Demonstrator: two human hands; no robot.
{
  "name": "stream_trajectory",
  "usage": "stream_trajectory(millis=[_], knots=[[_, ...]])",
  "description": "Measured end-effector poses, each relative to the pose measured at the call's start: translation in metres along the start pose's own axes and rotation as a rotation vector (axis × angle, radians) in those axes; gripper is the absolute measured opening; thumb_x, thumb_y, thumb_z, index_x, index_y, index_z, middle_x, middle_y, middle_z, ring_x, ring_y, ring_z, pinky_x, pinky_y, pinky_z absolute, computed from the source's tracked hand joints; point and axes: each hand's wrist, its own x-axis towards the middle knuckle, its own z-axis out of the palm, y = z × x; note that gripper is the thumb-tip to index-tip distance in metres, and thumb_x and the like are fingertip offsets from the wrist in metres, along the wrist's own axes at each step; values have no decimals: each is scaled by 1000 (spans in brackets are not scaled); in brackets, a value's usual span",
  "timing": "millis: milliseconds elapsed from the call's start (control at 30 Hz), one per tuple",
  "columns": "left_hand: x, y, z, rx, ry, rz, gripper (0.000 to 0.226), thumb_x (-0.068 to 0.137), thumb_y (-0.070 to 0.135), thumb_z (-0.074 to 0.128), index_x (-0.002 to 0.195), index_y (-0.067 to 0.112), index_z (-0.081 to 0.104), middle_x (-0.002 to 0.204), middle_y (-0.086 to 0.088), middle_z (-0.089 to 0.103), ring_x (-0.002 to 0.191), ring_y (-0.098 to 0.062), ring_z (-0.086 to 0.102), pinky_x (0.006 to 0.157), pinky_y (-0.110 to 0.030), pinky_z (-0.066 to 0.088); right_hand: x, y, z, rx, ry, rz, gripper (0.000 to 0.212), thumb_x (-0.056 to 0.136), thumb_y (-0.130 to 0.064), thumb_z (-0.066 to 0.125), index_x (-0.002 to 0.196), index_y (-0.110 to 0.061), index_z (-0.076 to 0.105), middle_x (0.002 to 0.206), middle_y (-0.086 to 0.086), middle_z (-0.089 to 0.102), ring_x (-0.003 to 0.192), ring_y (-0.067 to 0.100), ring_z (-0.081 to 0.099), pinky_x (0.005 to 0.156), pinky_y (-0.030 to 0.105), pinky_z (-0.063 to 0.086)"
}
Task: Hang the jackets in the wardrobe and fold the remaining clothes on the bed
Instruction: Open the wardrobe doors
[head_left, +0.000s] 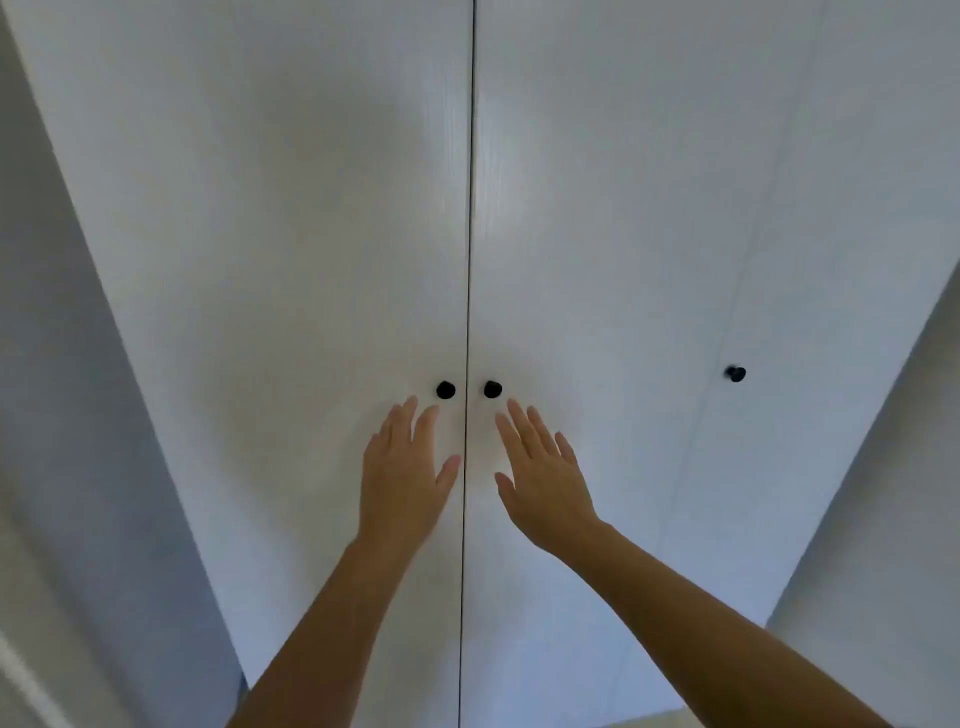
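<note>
A white wardrobe fills the view with its two middle doors closed, the left door and the right door meeting at a thin dark seam. Each door carries a small black knob beside the seam, the left knob and the right knob. My left hand is stretched out with straight fingers just below the left knob. My right hand is spread the same way just below the right knob. Neither hand holds anything. No jackets, clothes or bed are in view.
A third white door further right bears another black knob. A grey-white wall flanks the wardrobe on the left, and a pale wall surface lies to the right.
</note>
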Motion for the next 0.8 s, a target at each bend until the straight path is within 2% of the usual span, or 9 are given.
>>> stream_trajectory(millis=[133, 300, 467, 533, 667, 800], knots=[[50, -13, 15, -127, 82, 57, 55, 94, 35, 53, 143, 15, 37, 150, -6, 34, 138, -21, 32, 107, -33, 35, 44, 4, 21, 49, 6, 36, 76, 97, -28, 43, 152, -20, -9, 156, -7, -23, 145, 15, -18, 118, 39, 6], [75, -19, 29, -236, 107, 83, 46, 92, 23, 59, 135, 10, 47, 133, -7, 48, 118, -21, 50, 94, -36, 48, 61, 15, 42, 86, -10, 26, 79, 96, -21, 44, 151, -22, -13, 156, -10, -22, 144, 10, -17, 119, 36, 9], [84, -21, 39, -313, 94, 110, 36, 90, 10, 57, 126, 8, 56, 122, -6, 52, 105, -20, 57, 93, -36, 49, 65, 19, 42, 166, 6, -39, 79, 93, -13, 44, 151, -21, -8, 156, -14, -19, 145, 7, -12, 118, 32, 16], [89, -20, 44, -329, 88, 103, 35, 90, 7, 56, 125, 9, 55, 121, -4, 52, 104, -18, 57, 92, -31, 48, 67, 21, 39, 179, 18, -54, 77, 92, -10, 43, 153, -19, -2, 156, -14, -16, 145, 7, -10, 119, 33, 19], [97, -15, 52, -384, 71, 14, 29, 91, 5, 52, 119, 10, 57, 117, -1, 51, 94, -13, 57, 81, -17, 40, 69, 25, 35, 174, 1, -100, 75, 91, -6, 40, 153, -19, 0, 156, -14, -15, 145, 6, -11, 119, 33, 17], [102, -16, 51, -411, 61, -44, 25, 88, 1, 51, 107, 13, 62, 108, 3, 53, 85, -6, 49, 77, -13, 35, 70, 27, 35, 186, -11, -117, 76, 90, -6, 39, 154, -18, 0, 156, -14, -15, 148, 10, -7, 119, 34, 15]])
